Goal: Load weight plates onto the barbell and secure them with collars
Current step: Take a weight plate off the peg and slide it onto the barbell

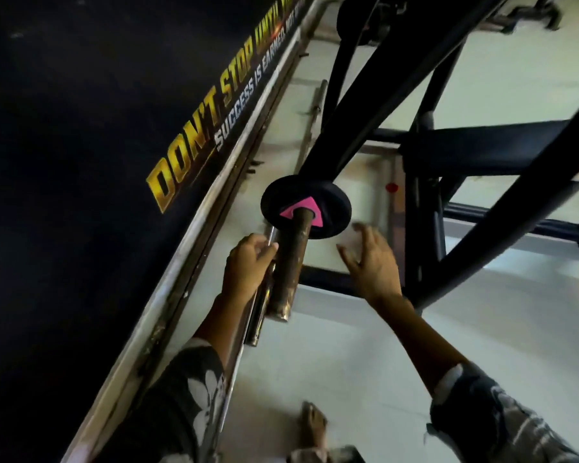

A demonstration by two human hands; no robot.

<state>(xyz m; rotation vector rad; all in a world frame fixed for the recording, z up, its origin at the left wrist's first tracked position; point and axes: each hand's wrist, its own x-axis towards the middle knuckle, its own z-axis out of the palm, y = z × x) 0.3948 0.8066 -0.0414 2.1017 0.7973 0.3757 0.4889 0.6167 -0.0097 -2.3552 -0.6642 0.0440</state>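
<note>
The barbell's rusty brown sleeve point(290, 265) points toward me at the centre of the head view. One black weight plate point(331, 208) with a pink label sits on it, pushed to the inner end. My left hand point(248, 265) is just left of the sleeve, its fingers curled on a shiny metal piece point(270, 237); I cannot tell whether that is a collar or the tip of a thin bar. To the right of the sleeve my right hand point(373, 262) hovers with its fingers spread and nothing in it, slightly blurred.
A thin dark bar point(258, 315) runs beside and below the sleeve. The black rack frame point(391, 78) and a bench point(488, 145) stand ahead and to the right. At left, a dark wall banner point(194, 145) carries yellow lettering. The floor point(348, 362) is pale, and my foot point(313, 422) shows below.
</note>
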